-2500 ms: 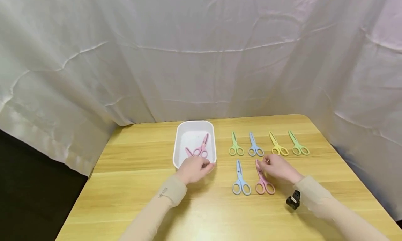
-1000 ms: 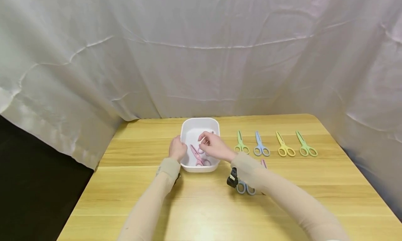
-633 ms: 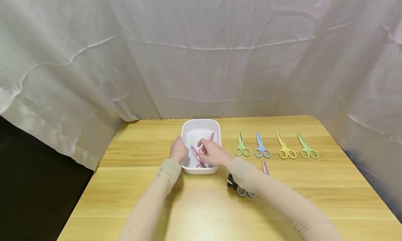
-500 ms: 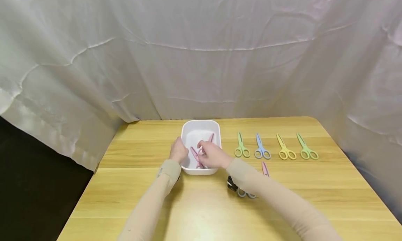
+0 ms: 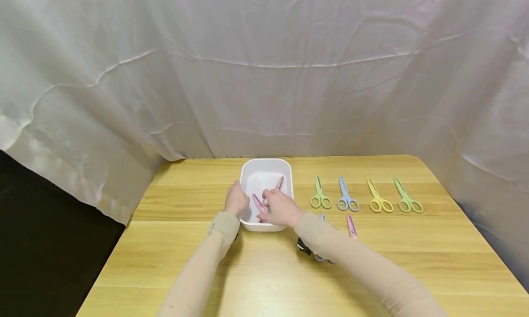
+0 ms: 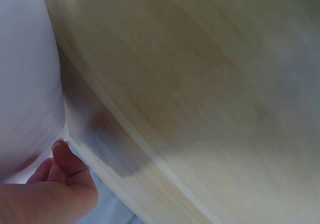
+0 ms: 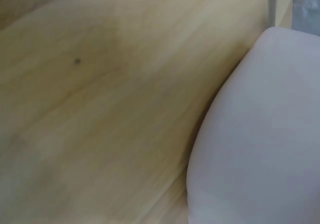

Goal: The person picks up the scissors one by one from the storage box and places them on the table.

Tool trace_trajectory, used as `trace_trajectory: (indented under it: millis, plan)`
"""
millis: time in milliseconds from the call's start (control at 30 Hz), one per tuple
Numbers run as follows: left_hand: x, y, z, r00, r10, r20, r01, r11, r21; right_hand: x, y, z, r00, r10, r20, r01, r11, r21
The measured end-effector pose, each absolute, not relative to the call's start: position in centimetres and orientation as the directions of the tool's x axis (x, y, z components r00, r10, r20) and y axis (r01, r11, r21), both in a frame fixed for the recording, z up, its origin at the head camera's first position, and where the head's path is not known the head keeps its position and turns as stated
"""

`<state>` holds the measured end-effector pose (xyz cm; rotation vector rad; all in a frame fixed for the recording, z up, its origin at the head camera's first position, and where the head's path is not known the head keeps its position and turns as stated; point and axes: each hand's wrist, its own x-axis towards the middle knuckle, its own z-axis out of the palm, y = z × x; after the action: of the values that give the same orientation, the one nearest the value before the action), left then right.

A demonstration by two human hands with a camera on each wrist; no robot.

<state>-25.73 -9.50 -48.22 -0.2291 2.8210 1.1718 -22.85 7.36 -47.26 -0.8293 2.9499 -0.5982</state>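
In the head view, my left hand [image 5: 237, 200] holds the left rim of a white plastic tray [image 5: 252, 166]. Its bent fingers also show in the left wrist view. My right hand [image 5: 282, 208] reaches into the tray's near right part, thumb and forefinger spread around a pair of pink scissors [image 5: 258, 203]. The handles of that pair are mostly covered, so whether the fingers pinch it is unclear. A second pair of pink scissors [image 5: 279, 183] lies partly under the same hand, blades pointing to the far right.
Right of the tray lie green scissors [image 5: 320, 200], blue scissors [image 5: 347, 203], yellow scissors [image 5: 379, 203] and more green scissors [image 5: 408, 204] in a row. Nearer, my right forearm partly covers other pink scissors [image 5: 351, 227] and blue scissors [image 5: 323, 217]. A curtain hangs behind the table [image 5: 186, 252].
My right hand has moved from the pink scissors on the table into the tray and lowered there; its thumb now spreads left. My left hand has shifted from the tray's front edge to its left rim.
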Motion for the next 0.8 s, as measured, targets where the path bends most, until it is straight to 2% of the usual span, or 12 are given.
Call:
trace_trajectory:
  millis: [333, 800]
  plan:
    - [-25.89, -9.41, -48.34, -0.985, -0.110, -0.133, -0.173, 0.688, 0.705, -22.86, 7.04, -47.22, -0.867, -0.497, 0.031, -0.480, 0.818, -0.317]
    - [-25.57, -9.36, -48.27, -0.991, -0.110, -0.081, -0.135, 0.690, 0.711, -22.78, 6.89, -47.86, -0.882, -0.467, 0.054, -0.463, 0.844, -0.269]
